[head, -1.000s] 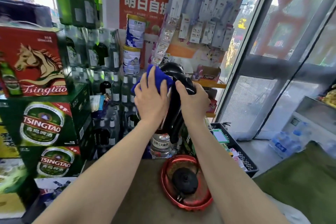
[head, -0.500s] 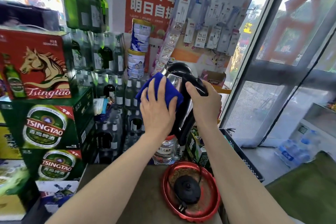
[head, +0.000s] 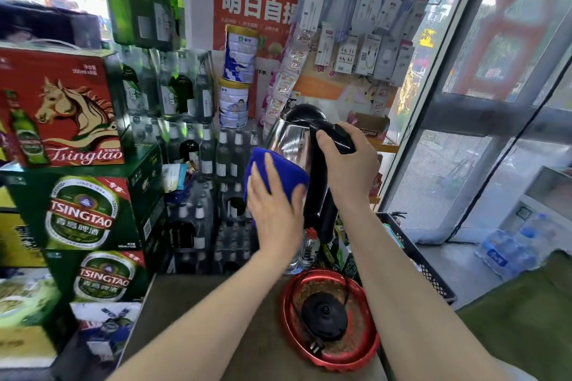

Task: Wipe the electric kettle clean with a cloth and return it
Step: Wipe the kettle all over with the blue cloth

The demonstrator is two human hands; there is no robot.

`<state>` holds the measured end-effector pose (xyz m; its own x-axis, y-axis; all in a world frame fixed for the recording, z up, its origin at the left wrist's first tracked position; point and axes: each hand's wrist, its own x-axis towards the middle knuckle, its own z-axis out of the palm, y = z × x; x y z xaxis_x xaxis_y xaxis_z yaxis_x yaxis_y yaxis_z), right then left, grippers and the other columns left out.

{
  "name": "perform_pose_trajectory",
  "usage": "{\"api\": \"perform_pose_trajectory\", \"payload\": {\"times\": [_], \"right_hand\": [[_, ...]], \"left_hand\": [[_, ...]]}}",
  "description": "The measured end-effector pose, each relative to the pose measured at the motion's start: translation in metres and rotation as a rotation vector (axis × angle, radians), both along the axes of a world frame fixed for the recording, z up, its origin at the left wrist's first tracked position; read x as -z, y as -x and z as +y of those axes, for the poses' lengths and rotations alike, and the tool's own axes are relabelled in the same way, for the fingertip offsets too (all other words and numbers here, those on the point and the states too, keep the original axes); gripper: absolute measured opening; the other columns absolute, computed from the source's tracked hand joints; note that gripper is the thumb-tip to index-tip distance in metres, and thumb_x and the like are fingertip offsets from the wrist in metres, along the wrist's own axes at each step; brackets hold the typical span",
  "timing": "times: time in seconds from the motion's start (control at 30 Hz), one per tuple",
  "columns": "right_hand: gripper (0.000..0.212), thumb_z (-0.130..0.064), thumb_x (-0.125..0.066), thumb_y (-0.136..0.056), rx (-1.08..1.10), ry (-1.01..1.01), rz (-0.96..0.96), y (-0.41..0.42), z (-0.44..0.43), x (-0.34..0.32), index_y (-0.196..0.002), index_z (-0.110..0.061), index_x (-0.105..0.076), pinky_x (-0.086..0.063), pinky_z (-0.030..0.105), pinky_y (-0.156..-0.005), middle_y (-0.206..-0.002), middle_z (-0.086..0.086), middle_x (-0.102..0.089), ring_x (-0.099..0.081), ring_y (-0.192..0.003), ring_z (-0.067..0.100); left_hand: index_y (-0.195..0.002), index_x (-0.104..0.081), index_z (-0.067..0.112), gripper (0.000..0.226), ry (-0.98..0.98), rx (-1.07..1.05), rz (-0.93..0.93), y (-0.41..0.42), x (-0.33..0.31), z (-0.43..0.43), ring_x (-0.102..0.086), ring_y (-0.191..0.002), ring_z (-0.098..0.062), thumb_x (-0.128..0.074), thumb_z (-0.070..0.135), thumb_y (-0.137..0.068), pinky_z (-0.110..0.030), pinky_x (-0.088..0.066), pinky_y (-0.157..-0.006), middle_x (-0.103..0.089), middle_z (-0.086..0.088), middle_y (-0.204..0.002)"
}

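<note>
A steel electric kettle (head: 289, 141) with a black lid and black handle hangs in the air above the table. My right hand (head: 348, 164) grips the top of its handle. My left hand (head: 275, 210) presses a blue cloth (head: 278, 172) flat against the kettle's left side, fingers straight. Below, the kettle's black base (head: 325, 317) with its plug lies in a round red tray (head: 362, 353) on the brown table (head: 192, 325).
Tsingtao beer cartons (head: 80, 210) are stacked at the left. Bottles (head: 201, 170) and milk powder cans (head: 240, 54) stand behind the table. A black crate (head: 424, 269) sits to the right, by a glass door (head: 495, 133). A rack of phone accessories (head: 356, 25) hangs behind the kettle.
My left hand has slid the blue cloth down from the kettle's top to its side. The steel body now shows above the cloth. My right hand keeps its hold on the handle.
</note>
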<state>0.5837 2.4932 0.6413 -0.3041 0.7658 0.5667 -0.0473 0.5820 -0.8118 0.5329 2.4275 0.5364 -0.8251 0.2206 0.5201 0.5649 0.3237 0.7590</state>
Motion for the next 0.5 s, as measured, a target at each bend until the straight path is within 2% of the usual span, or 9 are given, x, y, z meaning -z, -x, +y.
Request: {"api": "perform_pose_trajectory", "payload": {"times": [0.1, 0.2, 0.33, 0.4, 0.5], "right_hand": [[0.032, -0.038, -0.074, -0.087, 0.021, 0.016, 0.014, -0.001, -0.002, 0.004, -0.116, -0.024, -0.071, -0.054, 0.030, -0.093, -0.101, -0.015, -0.068, -0.063, -0.096, 0.005], [0.035, -0.039, -0.072, -0.088, 0.024, 0.029, 0.023, -0.006, 0.001, 0.004, -0.119, -0.023, -0.071, -0.053, 0.029, -0.095, -0.108, -0.013, -0.070, -0.063, -0.098, 0.005], [0.034, -0.040, -0.073, -0.086, 0.021, 0.014, 0.014, -0.012, 0.004, 0.000, -0.117, -0.025, -0.072, -0.051, 0.028, -0.097, -0.102, -0.015, -0.070, -0.064, -0.097, 0.004], [0.036, -0.040, -0.074, -0.086, 0.014, 0.024, 0.020, -0.012, 0.006, -0.003, -0.117, -0.024, -0.072, -0.051, 0.026, -0.096, -0.102, -0.015, -0.070, -0.063, -0.096, 0.003], [0.033, -0.041, -0.075, -0.085, 0.007, 0.010, 0.021, -0.012, 0.009, -0.006, -0.113, -0.025, -0.073, -0.052, 0.025, -0.094, -0.099, -0.015, -0.070, -0.064, -0.094, 0.004]], "left_hand": [[-0.156, -0.011, 0.018, 0.079, 0.207, -0.149, 0.205, -0.004, 0.004, 0.015, -0.025, -0.143, -0.051, -0.049, 0.044, -0.091, -0.066, -0.031, -0.110, -0.020, -0.024, -0.161], [-0.155, -0.021, 0.018, 0.073, 0.317, -0.179, 0.383, 0.008, -0.021, 0.018, -0.034, -0.139, -0.049, -0.044, 0.048, -0.092, -0.065, -0.036, -0.106, -0.028, -0.021, -0.159], [-0.153, -0.025, 0.022, 0.068, 0.260, -0.157, 0.411, 0.028, -0.061, 0.016, -0.040, -0.136, -0.043, -0.037, 0.051, -0.093, -0.060, -0.041, -0.101, -0.033, -0.014, -0.157], [-0.154, -0.025, 0.025, 0.068, 0.280, -0.160, 0.469, 0.027, -0.056, 0.012, -0.036, -0.139, -0.044, -0.039, 0.051, -0.093, -0.060, -0.040, -0.102, -0.031, -0.015, -0.158], [-0.155, -0.023, 0.027, 0.070, 0.405, -0.113, 0.659, 0.010, -0.019, 0.001, -0.024, -0.145, -0.046, -0.044, 0.051, -0.093, -0.064, -0.032, -0.108, -0.024, -0.013, -0.161]]}}
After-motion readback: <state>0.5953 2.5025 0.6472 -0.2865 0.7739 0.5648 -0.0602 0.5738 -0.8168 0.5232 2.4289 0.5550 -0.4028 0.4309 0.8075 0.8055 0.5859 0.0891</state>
